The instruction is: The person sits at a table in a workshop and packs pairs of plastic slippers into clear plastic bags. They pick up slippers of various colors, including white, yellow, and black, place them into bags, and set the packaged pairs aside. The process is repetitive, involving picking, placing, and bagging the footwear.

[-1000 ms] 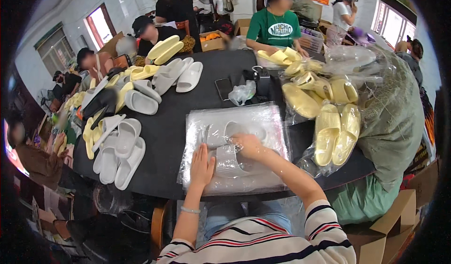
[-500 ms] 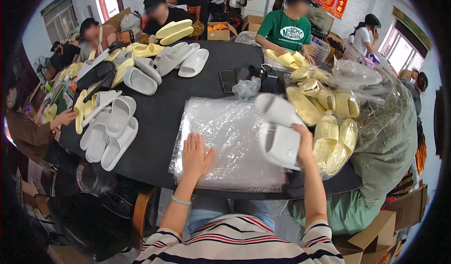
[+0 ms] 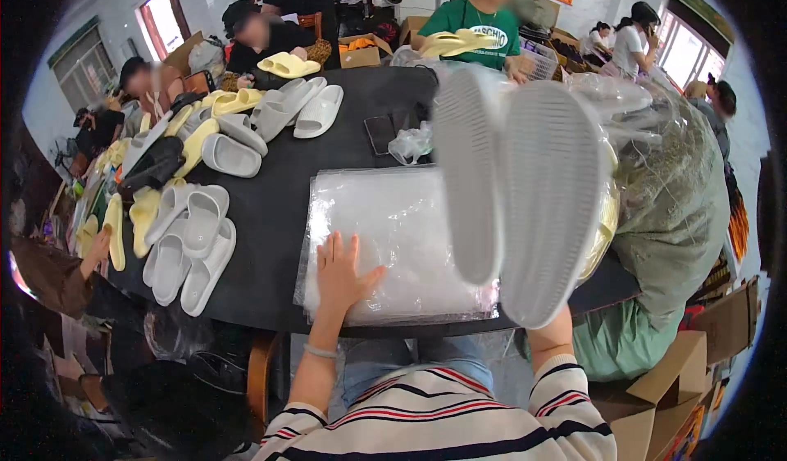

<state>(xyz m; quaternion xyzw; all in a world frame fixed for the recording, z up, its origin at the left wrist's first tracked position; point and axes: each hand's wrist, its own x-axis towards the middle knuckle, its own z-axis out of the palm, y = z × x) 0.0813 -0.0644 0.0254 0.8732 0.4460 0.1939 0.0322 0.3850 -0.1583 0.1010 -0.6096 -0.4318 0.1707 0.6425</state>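
Loose slippers: many pale grey and yellow foam slippers [image 3: 184,240] lie unpacked at the left part of the round black table [image 3: 270,207]; I judge much of the work is not yet done.
Left hand: the left hand [image 3: 340,272] lies flat with fingers spread on the pile of clear plastic bags [image 3: 393,240], palm down, holding nothing, only pressing the top sheet.
Bags: the pile lies at the near edge of the table, straight in front of the person; no slipper is inside the top bag.
Pair in hand: two pale grey foam slippers with ribbed soles [image 3: 525,190] are lifted high above the right side of the pile, soles toward the camera, toes up.
Right hand: it is hidden behind the pair; only the forearm under them shows. It seems to grip them from behind, but I cannot tell the fingers.
Packed pairs: yellow slippers in clear bags [image 3: 648,133] are heaped at the right.
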